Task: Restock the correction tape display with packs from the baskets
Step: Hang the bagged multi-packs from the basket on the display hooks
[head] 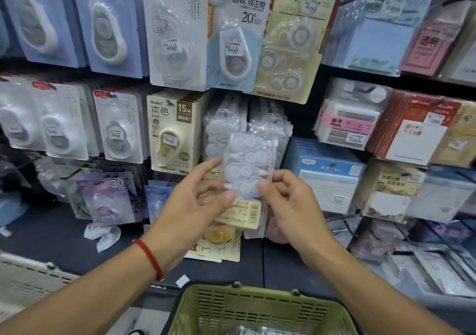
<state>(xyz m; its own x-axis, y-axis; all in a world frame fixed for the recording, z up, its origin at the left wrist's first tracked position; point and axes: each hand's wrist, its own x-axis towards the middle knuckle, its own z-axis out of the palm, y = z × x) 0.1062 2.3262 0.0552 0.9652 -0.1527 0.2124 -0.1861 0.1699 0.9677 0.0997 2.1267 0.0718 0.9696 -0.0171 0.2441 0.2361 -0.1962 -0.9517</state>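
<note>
1. Facing the display [304, 118], hung with rows of tape packs, the person stands over a green basket [260, 309] at the bottom edge.
2. Both hands hold one clear pack [247, 169] just before a hanging stack [226, 125] of like packs.
3. The left hand [190, 205] pinches its left side with curled fingers; the right hand [291, 200] pinches its right side.
4. The hanging step seems in hand; next the pack's top hole, unclear here, must meet the stack's peg.

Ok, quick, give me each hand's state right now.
Left hand: holds the clear multi-pack of correction tapes, thumb on its front.
Right hand: pinches the same pack at its right edge.
</note>
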